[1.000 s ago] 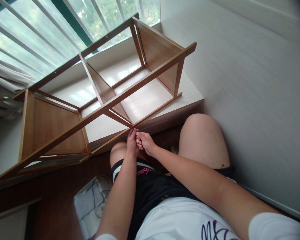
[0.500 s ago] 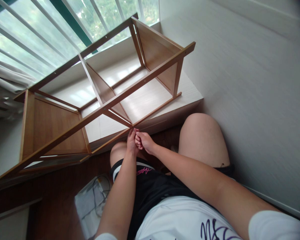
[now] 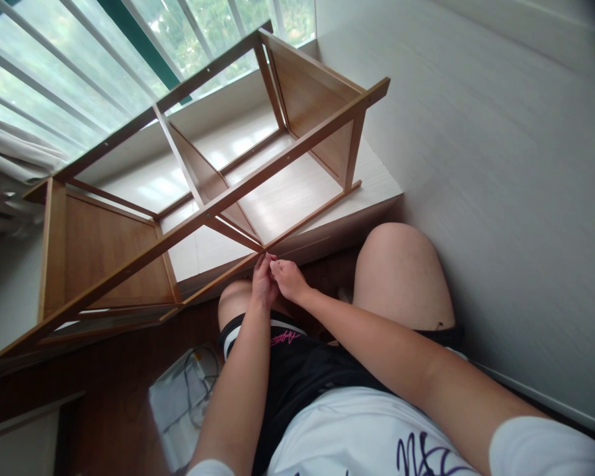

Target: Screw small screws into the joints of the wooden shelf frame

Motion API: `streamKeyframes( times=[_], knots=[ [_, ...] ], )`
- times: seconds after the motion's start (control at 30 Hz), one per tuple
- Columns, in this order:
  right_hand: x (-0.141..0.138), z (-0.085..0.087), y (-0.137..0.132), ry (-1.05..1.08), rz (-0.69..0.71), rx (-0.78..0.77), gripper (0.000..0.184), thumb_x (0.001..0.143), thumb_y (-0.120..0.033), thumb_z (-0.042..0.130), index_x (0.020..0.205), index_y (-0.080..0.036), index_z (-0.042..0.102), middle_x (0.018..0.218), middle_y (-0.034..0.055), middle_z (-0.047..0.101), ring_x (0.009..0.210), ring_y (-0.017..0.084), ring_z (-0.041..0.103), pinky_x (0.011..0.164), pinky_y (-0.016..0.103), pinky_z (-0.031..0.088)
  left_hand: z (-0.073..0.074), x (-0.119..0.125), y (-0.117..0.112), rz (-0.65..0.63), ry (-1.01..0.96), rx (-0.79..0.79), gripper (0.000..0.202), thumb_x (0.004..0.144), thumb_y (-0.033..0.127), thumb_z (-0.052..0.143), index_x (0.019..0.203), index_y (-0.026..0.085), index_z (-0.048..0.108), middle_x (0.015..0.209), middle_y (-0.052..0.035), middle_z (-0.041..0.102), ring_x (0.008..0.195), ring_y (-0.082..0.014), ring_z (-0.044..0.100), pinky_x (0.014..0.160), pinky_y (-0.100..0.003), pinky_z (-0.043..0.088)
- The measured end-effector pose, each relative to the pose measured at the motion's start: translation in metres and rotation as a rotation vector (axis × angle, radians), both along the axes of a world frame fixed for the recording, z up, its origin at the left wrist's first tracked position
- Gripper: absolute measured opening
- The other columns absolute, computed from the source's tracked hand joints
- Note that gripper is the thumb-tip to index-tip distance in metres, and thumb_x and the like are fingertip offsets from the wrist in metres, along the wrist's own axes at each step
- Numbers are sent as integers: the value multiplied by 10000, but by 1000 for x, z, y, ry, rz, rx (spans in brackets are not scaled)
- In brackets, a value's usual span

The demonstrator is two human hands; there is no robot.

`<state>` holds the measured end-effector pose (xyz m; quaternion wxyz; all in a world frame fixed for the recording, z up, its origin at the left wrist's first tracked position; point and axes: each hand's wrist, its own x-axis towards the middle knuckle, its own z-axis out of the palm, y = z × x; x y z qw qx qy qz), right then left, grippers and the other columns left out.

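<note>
A brown wooden shelf frame (image 3: pixel 248 192) lies on its side on the pale window ledge, with panels at both ends and one across its middle. At its near lower rail, where the middle panel meets it, my left hand (image 3: pixel 263 283) is closed, fingertips up against the wood. My right hand (image 3: pixel 288 280) presses in beside it, its fingers curled and its thumb and forefinger pinched near the left fingertips. Whatever the two hands grip there is too small and hidden to make out.
The pale ledge (image 3: pixel 377 188) runs under the frame to a plain wall (image 3: pixel 500 165) on the right. Behind stands a barred window (image 3: pixel 129 73) with a curtain (image 3: pixel 17 149) at the left. A white bag-like item (image 3: pixel 173 403) with a dark cord lies on the floor.
My right hand has turned a little, so its lower curled fingers show less. The left hand stays at the same spot on the rail, and the frame looks almost unmoved.
</note>
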<state>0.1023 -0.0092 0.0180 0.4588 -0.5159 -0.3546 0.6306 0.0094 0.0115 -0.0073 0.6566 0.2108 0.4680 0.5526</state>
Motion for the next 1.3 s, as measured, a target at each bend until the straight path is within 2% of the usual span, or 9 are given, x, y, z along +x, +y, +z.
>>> streamKeyframes(
  times=[0.1,0.17,0.23,0.47,0.67,0.93,1.03,1.2,1.3],
  knots=[
    [9,5,0,-655,68,201,262,891,-346,559,702,-179,631,780,113,685,789,229,622,688,300,418,0,0,0,-25,-9,-10,203,693,309,798,755,154,681,714,18,650,632,-67,591,640,-185,461],
    [12,9,-1,-874,136,253,283,929,-342,498,796,-172,681,869,144,714,839,257,647,732,327,428,1,0,0,-31,-1,-13,208,690,312,798,762,154,683,698,19,644,622,-68,587,635,-185,455],
    [13,10,-2,-961,178,275,326,961,-349,441,862,-175,699,905,146,724,831,254,660,732,327,432,1,1,0,-29,1,-11,206,688,308,798,765,155,684,694,22,641,621,-66,585,637,-184,454],
    [12,5,-3,-949,168,288,348,981,-393,395,927,-218,691,905,105,729,767,230,655,683,301,399,1,1,0,-24,-12,-6,187,695,298,792,776,158,697,724,11,659,639,-70,598,636,-184,466],
    [11,-2,-4,-747,96,277,321,966,-422,428,868,-227,664,829,55,721,776,207,646,664,263,372,0,0,-1,-12,-52,-20,193,683,289,796,768,145,699,734,4,667,660,-77,614,663,-192,485],
    [14,5,-14,-912,163,337,328,962,-389,426,859,-230,693,883,76,737,747,211,641,650,275,338,10,1,-7,-78,-32,-26,178,664,255,786,718,137,664,717,10,643,645,-69,584,650,-181,465],
    [16,5,-18,-900,162,327,316,950,-386,446,846,-222,695,854,69,735,726,194,630,642,264,332,12,2,-12,-84,9,-4,181,666,265,776,729,138,663,716,13,630,649,-73,571,653,-188,461],
    [16,-1,-21,-719,105,317,332,942,-356,440,746,-195,654,712,37,683,642,146,567,619,241,319,16,-1,-22,-88,217,47,248,713,342,730,846,143,666,805,-13,636,695,-103,581,669,-227,463],
    [16,-8,-23,-620,106,320,345,921,-329,446,641,-182,587,618,8,605,587,123,502,594,232,304,29,-8,-30,53,631,173,267,776,377,671,932,161,647,816,-19,619,685,-125,563,676,-265,465]
  ],
)
